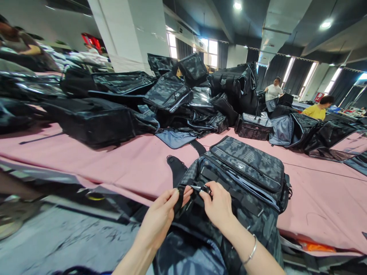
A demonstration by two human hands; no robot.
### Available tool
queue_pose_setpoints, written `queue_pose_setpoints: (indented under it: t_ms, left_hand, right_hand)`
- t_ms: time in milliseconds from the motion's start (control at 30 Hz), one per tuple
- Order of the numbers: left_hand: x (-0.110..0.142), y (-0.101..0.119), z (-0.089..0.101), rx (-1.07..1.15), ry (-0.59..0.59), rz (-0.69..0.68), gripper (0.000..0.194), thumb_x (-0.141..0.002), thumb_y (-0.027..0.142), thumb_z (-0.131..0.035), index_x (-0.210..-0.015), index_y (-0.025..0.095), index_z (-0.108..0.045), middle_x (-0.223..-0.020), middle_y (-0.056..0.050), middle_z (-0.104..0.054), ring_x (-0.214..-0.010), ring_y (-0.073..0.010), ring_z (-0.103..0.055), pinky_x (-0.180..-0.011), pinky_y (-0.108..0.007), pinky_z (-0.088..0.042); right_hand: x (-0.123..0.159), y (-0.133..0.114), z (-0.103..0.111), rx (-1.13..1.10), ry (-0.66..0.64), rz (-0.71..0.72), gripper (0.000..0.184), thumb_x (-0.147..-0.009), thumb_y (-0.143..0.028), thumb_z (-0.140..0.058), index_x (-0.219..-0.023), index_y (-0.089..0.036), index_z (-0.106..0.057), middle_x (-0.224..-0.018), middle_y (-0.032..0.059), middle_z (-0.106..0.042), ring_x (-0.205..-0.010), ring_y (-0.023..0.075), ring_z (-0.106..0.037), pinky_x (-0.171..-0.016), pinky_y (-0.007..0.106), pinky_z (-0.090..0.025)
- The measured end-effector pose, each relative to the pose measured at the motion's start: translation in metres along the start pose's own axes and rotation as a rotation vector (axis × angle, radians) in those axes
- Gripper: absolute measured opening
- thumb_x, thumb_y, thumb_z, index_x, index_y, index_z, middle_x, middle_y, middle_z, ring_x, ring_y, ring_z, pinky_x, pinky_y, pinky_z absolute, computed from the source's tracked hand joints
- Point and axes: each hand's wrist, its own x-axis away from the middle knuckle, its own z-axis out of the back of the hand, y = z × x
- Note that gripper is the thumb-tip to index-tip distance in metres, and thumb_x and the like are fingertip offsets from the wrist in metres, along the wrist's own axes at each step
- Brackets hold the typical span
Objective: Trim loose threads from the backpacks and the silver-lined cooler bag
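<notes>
With the middle of the view as the clock's centre, a person stood at ten o'clock, blurred, behind the heaped goods. At nine o'clock a black case lay on the pink cloth covering the table. The left hand was between six and seven o'clock, its thumb and fingers pinching a black strap over the left side of the camouflage bag. Just above, a dark padded strap stuck out from the bag. At twelve o'clock rose a pile of dark bags, several gaping open, with a grey-blue flap spread at its foot.

The camouflage bag lay from the centre towards four and five o'clock, partly on the cloth, its upper zipped compartment slightly open and its lower part reaching towards the wearer. The right hand, at five o'clock, had its fingers closed around a small pointed metal tool with dark handles; the tip pointed left towards the black strap, but whether they touched was unclear. A silver bracelet circled the right wrist.

At three o'clock sat a silver-topped bag, and beside it an open bag with a grey lining. Beyond, a person in a white top was at two o'clock and a person in yellow near three. An orange item showed under the cloth's edge at four o'clock.
</notes>
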Motion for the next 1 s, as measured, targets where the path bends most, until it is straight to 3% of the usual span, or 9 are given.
queue_pose_setpoints:
  t_ms: [700, 833, 1000]
  left_hand:
    - [0.001, -0.001, 0.002, 0.003, -0.002, 0.000, 0.006, -0.083, 0.010, -0.058, -0.084, 0.012, -0.063, -0.106, -0.014, -0.070, -0.105, -0.0246, -0.065, -0.097, -0.035, -0.050]
    - [-0.001, -0.001, 0.002, 0.011, -0.010, 0.002, 0.001, -0.079, 0.011, -0.063, -0.080, 0.012, -0.063, -0.106, -0.015, -0.070, -0.105, -0.0259, -0.065, -0.098, -0.036, -0.049]
    - [-0.002, -0.003, 0.005, 0.024, -0.029, -0.007, 0.012, -0.074, 0.015, -0.070, -0.084, 0.012, -0.063, -0.107, -0.015, -0.070, -0.106, -0.0280, -0.064, -0.098, -0.038, -0.050]
  right_hand:
    - [-0.008, 0.000, 0.010, 0.004, -0.068, 0.039, 0.009, -0.085, -0.024, -0.059, -0.092, -0.025, -0.063, -0.084, -0.0004, -0.066, -0.077, 0.0167, -0.062, -0.067, 0.025, -0.042]
    - [-0.008, -0.003, 0.012, -0.011, -0.068, 0.033, 0.008, -0.085, -0.023, -0.058, -0.092, -0.024, -0.062, -0.083, -0.0005, -0.066, -0.076, 0.0164, -0.062, -0.066, 0.025, -0.042]
    - [-0.007, -0.004, 0.011, 0.011, -0.051, 0.035, 0.008, -0.084, -0.023, -0.059, -0.092, -0.024, -0.062, -0.083, -0.0004, -0.065, -0.077, 0.0167, -0.062, -0.066, 0.025, -0.042]
